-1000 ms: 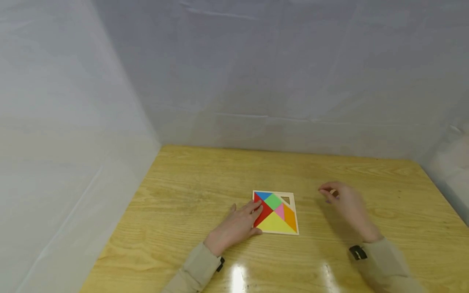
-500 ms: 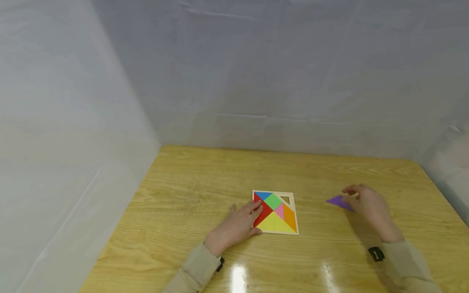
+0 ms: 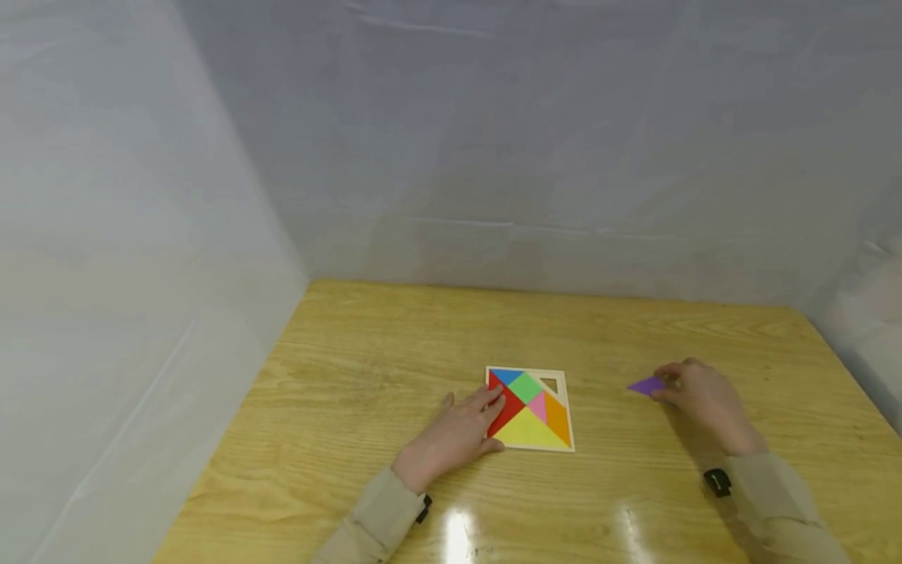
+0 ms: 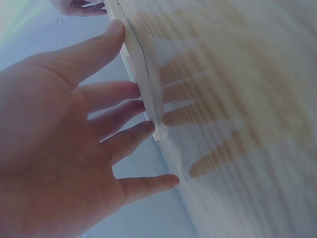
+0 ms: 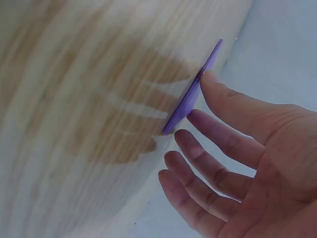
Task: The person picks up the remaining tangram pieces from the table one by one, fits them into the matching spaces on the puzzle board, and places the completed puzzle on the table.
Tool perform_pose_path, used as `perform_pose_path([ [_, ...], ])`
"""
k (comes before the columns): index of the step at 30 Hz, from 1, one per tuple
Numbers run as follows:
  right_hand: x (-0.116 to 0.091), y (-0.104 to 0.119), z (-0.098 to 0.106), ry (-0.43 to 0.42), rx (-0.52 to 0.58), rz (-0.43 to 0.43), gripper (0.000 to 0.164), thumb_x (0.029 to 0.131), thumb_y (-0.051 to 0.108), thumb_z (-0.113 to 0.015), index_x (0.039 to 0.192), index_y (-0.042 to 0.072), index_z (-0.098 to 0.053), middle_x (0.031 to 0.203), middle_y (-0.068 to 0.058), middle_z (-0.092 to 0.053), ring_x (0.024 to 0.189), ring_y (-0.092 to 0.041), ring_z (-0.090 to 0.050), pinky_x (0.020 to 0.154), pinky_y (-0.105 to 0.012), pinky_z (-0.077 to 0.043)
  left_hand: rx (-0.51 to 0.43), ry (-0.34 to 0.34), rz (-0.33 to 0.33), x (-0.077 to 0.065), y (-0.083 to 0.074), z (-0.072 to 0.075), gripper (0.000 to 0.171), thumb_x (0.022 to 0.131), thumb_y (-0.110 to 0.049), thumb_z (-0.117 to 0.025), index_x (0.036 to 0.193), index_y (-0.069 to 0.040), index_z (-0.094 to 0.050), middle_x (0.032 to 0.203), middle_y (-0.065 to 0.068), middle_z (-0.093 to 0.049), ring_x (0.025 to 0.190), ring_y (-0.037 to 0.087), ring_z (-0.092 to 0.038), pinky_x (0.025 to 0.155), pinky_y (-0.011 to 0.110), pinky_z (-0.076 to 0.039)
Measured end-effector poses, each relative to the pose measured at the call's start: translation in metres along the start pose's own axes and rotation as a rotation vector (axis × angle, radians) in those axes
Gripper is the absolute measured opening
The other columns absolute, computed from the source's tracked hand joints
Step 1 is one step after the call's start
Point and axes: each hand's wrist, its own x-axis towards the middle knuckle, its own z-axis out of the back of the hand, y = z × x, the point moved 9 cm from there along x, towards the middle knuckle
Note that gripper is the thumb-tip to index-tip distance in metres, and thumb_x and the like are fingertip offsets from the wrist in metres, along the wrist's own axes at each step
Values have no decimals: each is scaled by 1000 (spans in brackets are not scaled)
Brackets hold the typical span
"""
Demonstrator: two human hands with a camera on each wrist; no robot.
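Note:
A square tangram board (image 3: 533,448) lies on the table, filled with coloured pieces: red, blue, green, pink, orange and yellow. Its upper right corner shows bare pale wood with a small triangular cutout (image 3: 550,385). My left hand (image 3: 454,437) rests with spread, fairly straight fingers on the board's left side, partly covering the red triangle (image 3: 509,410). To the right of the board, my right hand (image 3: 706,395) pinches a flat purple triangle (image 3: 644,385) between thumb and index finger. In the right wrist view the purple triangle (image 5: 190,96) is seen almost edge-on, close to the tabletop.
The wooden table (image 3: 395,337) reaches back to a pale sheet wall (image 3: 451,235). Another pale sheet (image 3: 141,313) hangs along the left side. Light reflections show near the front.
My right hand has moved right, away from the board, bringing the purple triangle into clearer view, then settled with thumb and finger on its edges. The left hand and board have stayed still.

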Motion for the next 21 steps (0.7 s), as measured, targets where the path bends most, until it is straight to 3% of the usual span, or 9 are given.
perform_pose_path([
  [9,-2,2,3,-20,55,-13,33,84,18,-82,105,-4,-69,94,-21,-71,82,-38,-66,71,-52,-53,0,-7,-9,-1,-3,4,67,98,-42,-64,152,-6,-47,162,7,-37,148,25,-37,110,63,-38],
  [16,-5,6,9,-66,115,9,15,88,5,-74,100,0,-66,93,-22,-72,83,-41,-69,70,-54,-54,-7,-6,-2,-2,-3,4,67,98,-42,-64,152,-6,-47,162,7,-37,148,25,-37,111,63,-38],
  [21,-3,6,9,-60,176,20,11,90,4,-73,98,2,-66,93,-22,-72,83,-41,-71,73,-56,-55,-1,-4,-2,-2,-3,4,67,98,-42,-64,152,-5,-47,162,8,-37,148,25,-37,110,63,-38],
])
